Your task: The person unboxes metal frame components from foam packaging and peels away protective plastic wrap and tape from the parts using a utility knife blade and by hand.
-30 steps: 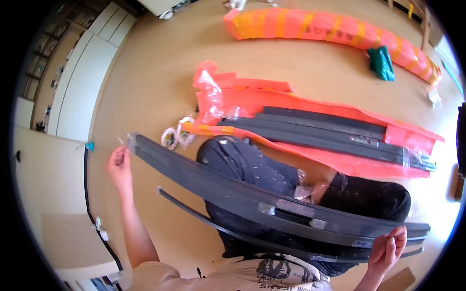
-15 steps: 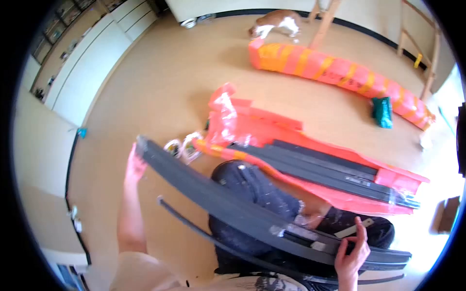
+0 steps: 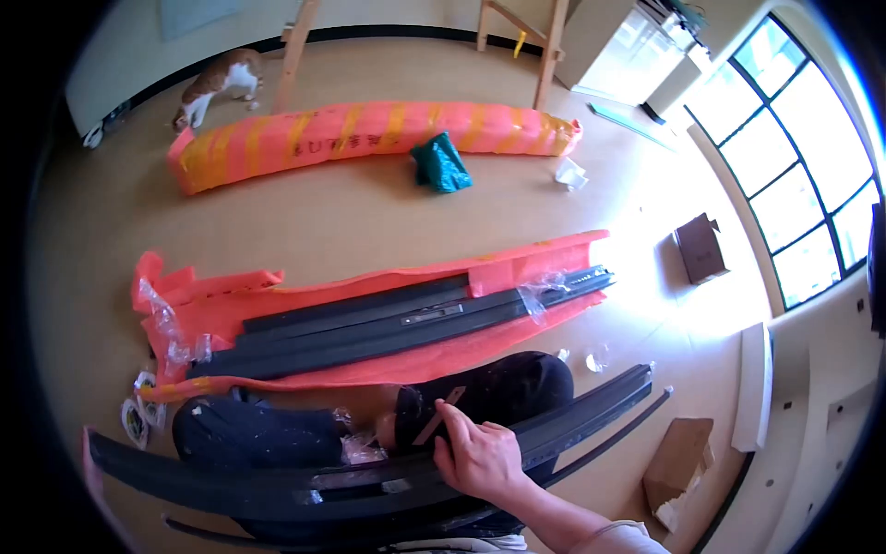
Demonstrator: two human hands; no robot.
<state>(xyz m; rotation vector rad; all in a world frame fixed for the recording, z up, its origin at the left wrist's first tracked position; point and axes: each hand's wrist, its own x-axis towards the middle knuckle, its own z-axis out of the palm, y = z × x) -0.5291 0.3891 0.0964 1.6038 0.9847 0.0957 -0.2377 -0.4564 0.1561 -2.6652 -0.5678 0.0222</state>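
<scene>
A long dark grey profile lies across my lap, with bits of clear tape on it. My left hand, only partly visible at the dark edge of the view, is closed on its left end. My right hand grips the profile right of its middle, index finger stretched toward a small flat plate on my thigh. Whether that fingertip touches the plate I cannot tell. Nearer my body runs a thin dark strip. Beyond my knees, more dark profiles rest in opened pink foam wrap.
A long pink wrapped bundle with yellow tape lies farther off, a green bag against it. Behind stands a cat near wooden legs. Cardboard boxes are at the right, tape rolls at the left.
My view has swung right, bringing the window and boxes in. The profile appears lower, its left end near the edge. My right hand stays on it, its index finger now pointing left toward the plate.
</scene>
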